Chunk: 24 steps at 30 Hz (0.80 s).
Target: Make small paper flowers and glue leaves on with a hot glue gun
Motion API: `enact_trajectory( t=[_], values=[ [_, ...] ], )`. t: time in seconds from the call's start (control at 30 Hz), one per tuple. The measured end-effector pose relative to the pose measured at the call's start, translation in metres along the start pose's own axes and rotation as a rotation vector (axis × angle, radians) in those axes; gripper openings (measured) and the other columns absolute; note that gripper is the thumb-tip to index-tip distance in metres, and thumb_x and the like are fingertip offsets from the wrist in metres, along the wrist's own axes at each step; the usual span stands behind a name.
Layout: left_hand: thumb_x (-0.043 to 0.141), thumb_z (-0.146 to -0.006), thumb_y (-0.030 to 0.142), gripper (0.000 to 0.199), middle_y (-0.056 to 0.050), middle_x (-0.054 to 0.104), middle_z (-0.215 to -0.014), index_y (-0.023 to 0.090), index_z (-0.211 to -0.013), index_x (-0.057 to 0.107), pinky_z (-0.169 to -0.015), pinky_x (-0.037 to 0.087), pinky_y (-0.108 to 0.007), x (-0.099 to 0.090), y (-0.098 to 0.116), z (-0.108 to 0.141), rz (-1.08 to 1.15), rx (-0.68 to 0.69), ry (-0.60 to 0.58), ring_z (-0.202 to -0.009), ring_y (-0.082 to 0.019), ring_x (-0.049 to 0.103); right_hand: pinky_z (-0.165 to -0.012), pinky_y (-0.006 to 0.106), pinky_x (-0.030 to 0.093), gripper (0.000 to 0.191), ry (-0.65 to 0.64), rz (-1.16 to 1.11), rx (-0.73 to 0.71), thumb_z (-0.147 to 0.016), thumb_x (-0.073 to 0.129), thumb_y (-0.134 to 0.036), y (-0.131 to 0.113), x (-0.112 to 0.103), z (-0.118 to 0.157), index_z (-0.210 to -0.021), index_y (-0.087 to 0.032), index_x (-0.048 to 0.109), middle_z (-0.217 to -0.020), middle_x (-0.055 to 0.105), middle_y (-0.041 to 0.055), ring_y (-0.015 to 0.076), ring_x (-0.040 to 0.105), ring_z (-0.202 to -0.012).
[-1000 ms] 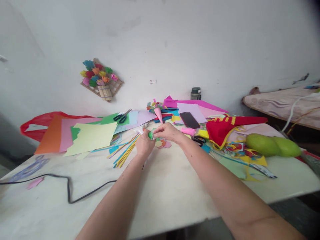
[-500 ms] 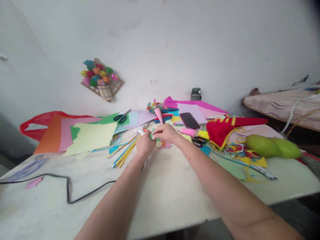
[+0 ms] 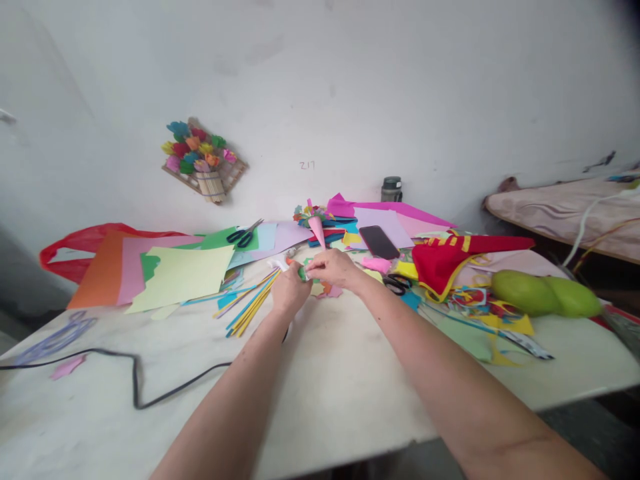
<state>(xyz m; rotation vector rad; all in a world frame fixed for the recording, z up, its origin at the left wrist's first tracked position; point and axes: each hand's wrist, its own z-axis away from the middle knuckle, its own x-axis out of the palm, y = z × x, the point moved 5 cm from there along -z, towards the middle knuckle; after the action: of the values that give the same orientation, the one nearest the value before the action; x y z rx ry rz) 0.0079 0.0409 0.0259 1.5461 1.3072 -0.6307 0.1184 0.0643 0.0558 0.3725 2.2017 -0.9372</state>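
Note:
Close together over the middle of the table, my left hand (image 3: 291, 288) and my right hand (image 3: 336, 268) are both closed at a small green paper piece (image 3: 302, 273). My left fingers wrap round it from the left, while the right fingertips pinch its right side. The fingers hide most of its shape. A white object (image 3: 276, 264), its kind unclear, lies just left of my left hand. Below it fans a bundle of yellow and blue paper strips (image 3: 253, 303). Pink and orange paper cut-outs (image 3: 331, 290) lie under my right hand. Beyond the hands is a pink paper cone (image 3: 317, 230) with colourful paper pieces at its top.
Coloured paper sheets (image 3: 185, 277) and scissors (image 3: 243, 233) lie on the left. A black cord (image 3: 136, 380) crosses the table's front left. To the right are a phone (image 3: 379, 242), black-handled scissors (image 3: 397, 285), red cloth (image 3: 440, 263), scraps and green fruits (image 3: 530, 293).
Both hands stay in the same place, with only a slight shift of the fingers at the green piece. Nothing else on the table has visibly moved.

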Motion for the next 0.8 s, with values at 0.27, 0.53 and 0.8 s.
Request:
enact_trajectory(
  t=[0.27, 0.53, 0.8],
  values=[
    [0.047, -0.071, 0.041, 0.034, -0.007, 0.065, -0.081, 0.025, -0.1, 0.053, -0.063, 0.041, -0.029, -0.0016, 0.0022, 0.0009, -0.039, -0.042, -0.014, -0.081, -0.025, 0.06, -0.056, 0.021, 0.031, 0.012, 0.08, 0.251, -0.013, -0.065, 0.055, -0.024, -0.0062, -0.0041, 0.0034, -0.069, -0.022, 0.066, -0.069, 0.065, -0.0022, 0.0118, 0.054, -0.066],
    [0.046, -0.072, 0.045, 0.04, -0.008, 0.065, -0.087, 0.023, -0.105, 0.051, -0.068, 0.041, -0.029, -0.0028, 0.0025, 0.0012, -0.026, -0.032, -0.02, -0.085, -0.024, 0.059, -0.059, 0.021, 0.035, 0.018, 0.025, 0.107, -0.025, -0.07, 0.054, -0.023, -0.0015, -0.0066, 0.0013, -0.079, -0.021, 0.07, -0.075, 0.067, 0.0, 0.0124, 0.056, -0.07],
    [0.049, -0.07, 0.043, 0.036, -0.009, 0.064, -0.086, 0.023, -0.1, 0.052, -0.065, 0.041, -0.029, 0.0, 0.0017, 0.0016, -0.05, -0.026, -0.035, -0.083, -0.024, 0.06, -0.058, 0.021, 0.033, 0.017, -0.133, 0.028, -0.054, -0.071, 0.055, -0.02, -0.0031, -0.0074, 0.0052, -0.079, -0.02, 0.07, -0.071, 0.066, 0.0011, 0.0113, 0.053, -0.064]
  ],
)
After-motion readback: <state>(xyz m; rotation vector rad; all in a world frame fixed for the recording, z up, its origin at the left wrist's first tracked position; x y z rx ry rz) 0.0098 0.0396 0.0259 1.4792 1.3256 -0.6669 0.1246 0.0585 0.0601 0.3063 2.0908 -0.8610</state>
